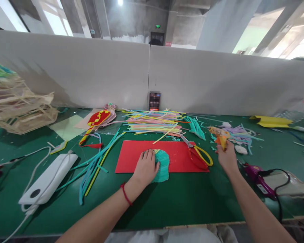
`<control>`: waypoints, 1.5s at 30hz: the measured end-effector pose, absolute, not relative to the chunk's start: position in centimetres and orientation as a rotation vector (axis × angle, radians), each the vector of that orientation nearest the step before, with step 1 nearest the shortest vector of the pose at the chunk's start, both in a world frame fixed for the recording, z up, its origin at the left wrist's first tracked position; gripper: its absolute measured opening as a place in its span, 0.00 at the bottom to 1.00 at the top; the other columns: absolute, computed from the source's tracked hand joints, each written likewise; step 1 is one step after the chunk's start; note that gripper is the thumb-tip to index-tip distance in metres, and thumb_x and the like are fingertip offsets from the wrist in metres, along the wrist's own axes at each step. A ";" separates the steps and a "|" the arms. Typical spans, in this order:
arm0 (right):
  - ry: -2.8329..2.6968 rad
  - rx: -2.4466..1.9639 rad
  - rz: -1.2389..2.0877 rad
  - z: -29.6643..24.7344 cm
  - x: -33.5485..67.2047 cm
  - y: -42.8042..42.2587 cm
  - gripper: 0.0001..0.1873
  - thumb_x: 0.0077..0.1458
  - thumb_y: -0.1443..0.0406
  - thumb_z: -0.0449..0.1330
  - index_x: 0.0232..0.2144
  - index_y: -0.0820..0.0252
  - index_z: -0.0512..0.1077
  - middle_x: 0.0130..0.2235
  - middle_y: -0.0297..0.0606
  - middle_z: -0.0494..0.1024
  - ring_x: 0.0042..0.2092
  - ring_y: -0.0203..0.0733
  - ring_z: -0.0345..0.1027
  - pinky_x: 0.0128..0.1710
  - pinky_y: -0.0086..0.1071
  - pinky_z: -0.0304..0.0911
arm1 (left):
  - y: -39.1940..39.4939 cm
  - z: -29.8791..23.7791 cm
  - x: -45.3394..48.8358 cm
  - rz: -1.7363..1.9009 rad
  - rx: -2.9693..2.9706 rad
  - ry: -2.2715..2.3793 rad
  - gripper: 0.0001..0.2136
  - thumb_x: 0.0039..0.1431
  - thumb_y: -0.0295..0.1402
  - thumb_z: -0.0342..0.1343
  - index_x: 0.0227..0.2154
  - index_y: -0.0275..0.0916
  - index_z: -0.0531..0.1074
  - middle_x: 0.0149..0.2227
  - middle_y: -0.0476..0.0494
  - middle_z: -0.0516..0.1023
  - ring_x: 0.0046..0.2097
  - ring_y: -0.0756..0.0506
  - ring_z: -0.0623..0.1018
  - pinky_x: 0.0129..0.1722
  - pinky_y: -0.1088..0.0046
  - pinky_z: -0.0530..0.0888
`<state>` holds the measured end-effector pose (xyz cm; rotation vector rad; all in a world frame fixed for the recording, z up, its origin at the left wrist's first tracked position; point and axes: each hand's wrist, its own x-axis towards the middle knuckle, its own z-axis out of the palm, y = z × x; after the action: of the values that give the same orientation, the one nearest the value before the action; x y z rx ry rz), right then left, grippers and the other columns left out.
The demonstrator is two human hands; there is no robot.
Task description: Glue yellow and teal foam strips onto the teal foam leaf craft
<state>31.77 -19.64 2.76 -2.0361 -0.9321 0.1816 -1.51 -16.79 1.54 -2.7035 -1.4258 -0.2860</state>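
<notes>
My left hand [147, 166] lies palm down over the left edge of a rounded teal piece [163, 167] built from narrow strips. Its fingers are flat and the thumb is apart. A short yellow strip shows by the fingertips. Beneath them is a red rectangular sheet [131, 156]; the teal piece overhangs its near edge. My right hand [227, 156] is wrapped around a yellow-orange glue gun [221, 134], right of the sheet. Yellow-handled scissors [202, 155] rest on the sheet's right part, between my hands.
A pile of coloured strips [154, 122] lies behind the sheet; teal strips [97, 168] lie left. A white power bank [49, 179] with cables is front left. A red-yellow paddle shape [99, 118] is at the back. A purple corded tool [259, 179] lies right. A grey partition [91, 74] closes the back.
</notes>
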 end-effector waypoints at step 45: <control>-1.386 -2.220 0.301 0.9 23.3 -19.7 0.19 0.45 0.63 0.51 0.42 0.59 0.66 0.35 0.46 0.77 0.39 0.55 0.73 0.34 0.40 0.65 | -8.4 5.8 -4.3 -0.383 -3.500 -2.195 0.08 0.38 0.29 0.59 0.24 0.38 0.66 0.25 0.53 0.70 0.31 0.48 0.71 0.29 0.75 0.66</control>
<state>23.32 -19.70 0.95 -2.2198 -1.3857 0.3013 -4.27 -8.39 5.77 -3.5003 -2.1946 -0.3830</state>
